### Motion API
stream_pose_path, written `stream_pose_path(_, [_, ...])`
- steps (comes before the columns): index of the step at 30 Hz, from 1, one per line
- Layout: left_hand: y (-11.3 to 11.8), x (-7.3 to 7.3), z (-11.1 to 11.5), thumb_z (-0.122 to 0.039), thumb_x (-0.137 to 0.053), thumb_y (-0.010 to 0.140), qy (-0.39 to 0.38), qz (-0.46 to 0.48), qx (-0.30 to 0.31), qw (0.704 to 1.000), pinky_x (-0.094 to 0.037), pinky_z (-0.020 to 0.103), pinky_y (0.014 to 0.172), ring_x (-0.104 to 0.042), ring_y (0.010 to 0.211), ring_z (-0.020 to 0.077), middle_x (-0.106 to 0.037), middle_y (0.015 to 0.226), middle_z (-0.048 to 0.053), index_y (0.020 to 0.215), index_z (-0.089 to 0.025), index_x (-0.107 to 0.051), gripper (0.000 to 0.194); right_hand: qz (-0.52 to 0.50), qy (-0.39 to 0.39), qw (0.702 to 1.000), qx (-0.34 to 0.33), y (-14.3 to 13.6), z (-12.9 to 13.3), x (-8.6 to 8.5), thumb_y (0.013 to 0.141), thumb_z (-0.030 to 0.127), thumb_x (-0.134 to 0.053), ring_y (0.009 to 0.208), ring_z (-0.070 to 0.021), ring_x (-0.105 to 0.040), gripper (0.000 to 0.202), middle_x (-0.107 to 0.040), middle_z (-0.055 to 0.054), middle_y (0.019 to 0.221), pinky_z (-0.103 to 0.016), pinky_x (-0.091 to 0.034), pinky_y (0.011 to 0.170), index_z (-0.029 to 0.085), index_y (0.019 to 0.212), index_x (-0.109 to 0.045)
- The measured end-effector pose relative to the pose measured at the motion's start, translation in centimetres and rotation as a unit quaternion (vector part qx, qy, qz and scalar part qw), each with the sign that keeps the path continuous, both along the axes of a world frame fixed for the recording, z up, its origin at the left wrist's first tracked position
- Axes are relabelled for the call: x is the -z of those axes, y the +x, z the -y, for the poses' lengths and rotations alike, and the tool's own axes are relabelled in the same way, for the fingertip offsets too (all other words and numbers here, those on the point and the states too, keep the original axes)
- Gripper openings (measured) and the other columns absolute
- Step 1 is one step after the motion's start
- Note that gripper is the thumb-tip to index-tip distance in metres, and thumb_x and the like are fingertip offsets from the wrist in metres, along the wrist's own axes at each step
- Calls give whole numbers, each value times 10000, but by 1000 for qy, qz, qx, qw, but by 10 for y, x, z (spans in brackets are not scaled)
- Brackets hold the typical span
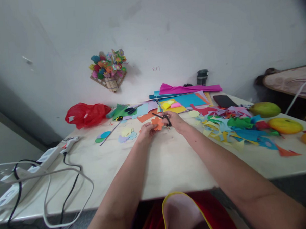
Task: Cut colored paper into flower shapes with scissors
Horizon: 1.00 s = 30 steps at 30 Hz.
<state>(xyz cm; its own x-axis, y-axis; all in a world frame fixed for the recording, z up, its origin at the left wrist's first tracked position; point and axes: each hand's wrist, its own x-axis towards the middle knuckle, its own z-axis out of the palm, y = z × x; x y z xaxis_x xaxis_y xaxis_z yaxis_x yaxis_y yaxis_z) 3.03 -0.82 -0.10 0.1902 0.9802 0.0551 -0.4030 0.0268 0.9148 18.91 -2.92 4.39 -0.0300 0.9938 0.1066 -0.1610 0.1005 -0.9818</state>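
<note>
My left hand (pixel 147 131) pinches the edge of an orange paper flower (pixel 157 123) above the middle of the table. Close on its right, my right hand (pixel 172 119) is closed round a pair of scissors (pixel 160 105), whose blades point up and away. A dark stick-like item (pixel 157 115) shows by the right fingers; what it is I cannot tell. Behind the hands lies an orange paper sheet (pixel 144 118). Small pale flower cut-outs (pixel 128 134) rest to the left of my left hand.
Paper scraps (pixel 227 130), a phone (pixel 223 101) and mangoes (pixel 285 125) lie right. Coloured sheets (pixel 190 100) lie at the back. Further left are black-handled scissors (pixel 130 110), a red plastic bag (pixel 85 114) and a power strip (pixel 35 173) with loose cables.
</note>
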Motion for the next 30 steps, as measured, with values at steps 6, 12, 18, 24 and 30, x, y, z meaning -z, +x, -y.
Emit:
stream_pose_path(6, [0, -1, -1, -170, -806, 508, -5, 4, -35, 999, -535, 310, 657, -626, 608, 148, -646, 624, 21, 618, -150, -602, 233, 14, -14, 1000, 7, -7, 3, 2, 570, 64, -710, 449, -81, -489, 330, -542, 86, 515, -182, -338, 417, 165, 862, -595])
stream_pose_path(12, [3, -2, 1, -183, -847, 472, -2, 29, -60, 998, -546, 306, 650, -647, 603, 156, -639, 616, 17, 583, -159, -553, 314, 17, -19, 1000, -1, -7, 0, 5, 616, 111, -776, 440, -89, -544, 322, -577, 64, 542, -165, -266, 351, 173, 855, -568])
stream_pose_path(18, [1, -1, -3, -159, -849, 504, 9, 62, -99, 993, -553, 324, 700, -604, 585, 127, -587, 587, 0, 561, -169, -517, 337, 66, -9, 996, -63, 4, -9, 14, 740, 260, -803, 441, -107, -596, 251, -650, 0, 580, -163, -259, 314, 158, 820, -588])
stream_pose_path(24, [-3, 2, -8, -145, -819, 547, -8, 82, -121, 989, -561, 348, 741, -627, 637, 147, -616, 641, 20, 619, -174, -543, 287, 94, -17, 988, -120, 11, -12, 18, 801, 417, -771, 439, -103, -601, 321, -664, -21, 597, -161, -280, 308, 152, 758, -593])
stream_pose_path(30, [-5, 3, -11, -141, -803, 567, -13, 94, -124, 988, -571, 342, 748, -663, 665, 162, -637, 668, 19, 657, -178, -540, 280, 122, -26, 982, -143, 13, -11, 18, 819, 434, -749, 454, -99, -601, 316, -678, -27, 600, -153, -301, 314, 149, 792, -617])
